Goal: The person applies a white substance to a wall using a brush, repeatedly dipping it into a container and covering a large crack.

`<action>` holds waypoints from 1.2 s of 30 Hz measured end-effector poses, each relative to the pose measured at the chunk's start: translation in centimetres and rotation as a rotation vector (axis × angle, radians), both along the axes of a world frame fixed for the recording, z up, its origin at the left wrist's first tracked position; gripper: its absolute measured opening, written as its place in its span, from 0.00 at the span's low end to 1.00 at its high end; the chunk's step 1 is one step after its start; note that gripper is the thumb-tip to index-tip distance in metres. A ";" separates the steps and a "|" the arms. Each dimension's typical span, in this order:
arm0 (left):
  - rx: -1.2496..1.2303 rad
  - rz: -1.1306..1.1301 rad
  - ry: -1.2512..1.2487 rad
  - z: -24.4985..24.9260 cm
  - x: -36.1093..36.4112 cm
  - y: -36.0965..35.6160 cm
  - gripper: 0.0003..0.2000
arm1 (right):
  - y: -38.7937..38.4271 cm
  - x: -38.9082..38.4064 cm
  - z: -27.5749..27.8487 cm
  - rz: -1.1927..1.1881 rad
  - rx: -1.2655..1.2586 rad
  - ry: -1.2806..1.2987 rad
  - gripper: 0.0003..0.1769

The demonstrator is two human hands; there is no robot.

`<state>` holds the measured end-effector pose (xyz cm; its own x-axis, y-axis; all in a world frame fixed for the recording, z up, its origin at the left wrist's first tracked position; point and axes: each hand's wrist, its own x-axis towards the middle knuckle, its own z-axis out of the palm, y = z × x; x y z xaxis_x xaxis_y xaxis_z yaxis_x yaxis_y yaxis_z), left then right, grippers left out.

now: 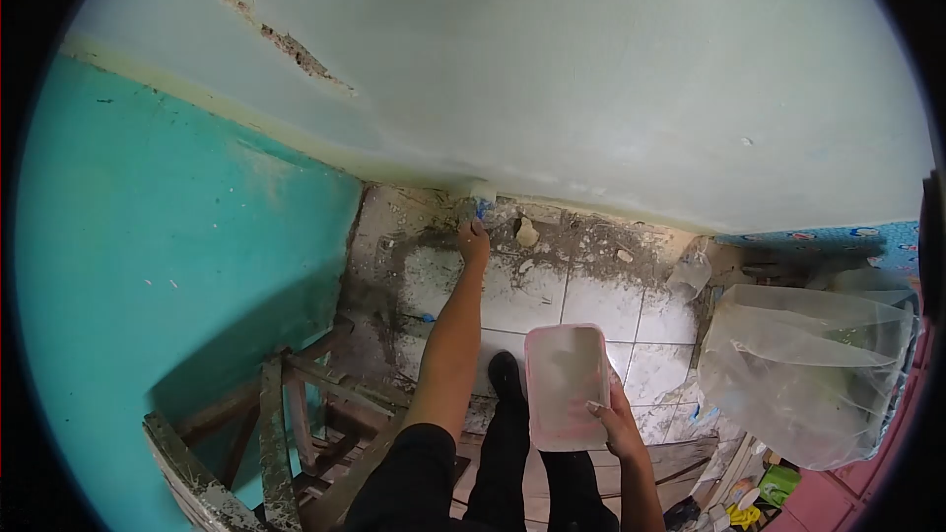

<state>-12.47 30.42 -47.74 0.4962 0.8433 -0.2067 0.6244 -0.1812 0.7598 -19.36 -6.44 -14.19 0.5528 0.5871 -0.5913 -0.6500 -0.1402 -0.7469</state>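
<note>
My left hand (pixel 474 234) is stretched far forward, closed around the blue handle of what looks like a putty knife (pixel 483 207). Its pale end is against the bottom of the whitish wall (pixel 591 89). My right hand (pixel 617 422) grips the right side of a pink-rimmed plastic tub (pixel 567 384), thumb over the rim. Pale, smooth material shows inside the tub, which hangs in front of my legs. A beige lump (pixel 526 232) lies on the floor just right of my left hand.
Debris covers the white floor tiles (pixel 532 296) along the wall. A wooden frame (pixel 286 424) stands at lower left beside the turquoise wall (pixel 177 256). Clear plastic sheeting (pixel 798 365) bulges at right. Planks (pixel 660 463) lie below, and a long gouge (pixel 266 30) marks the wall.
</note>
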 end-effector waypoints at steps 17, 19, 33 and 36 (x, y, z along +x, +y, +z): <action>0.000 0.102 -0.554 49.3 0.4 -0.7 0.19 | -1.6 4.3 11.3 0.011 0.061 -0.164 0.45; 0.046 0.076 -0.590 57.0 -0.5 -1.1 0.19 | -1.8 5.0 13.5 0.054 0.050 -0.212 0.44; 0.001 -0.115 -0.692 41.2 3.4 -2.0 0.16 | -4.3 5.8 13.0 0.104 0.084 -0.184 0.44; 0.021 -0.093 -0.565 27.8 2.8 -3.8 0.18 | -5.2 5.8 11.1 0.092 0.054 -0.176 0.45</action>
<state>-9.68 26.65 -19.92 0.5972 0.7916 0.1291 0.1028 -0.2351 0.9665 -13.52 -11.64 -3.05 0.5873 0.6679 -0.4571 -0.4953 -0.1500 -0.8556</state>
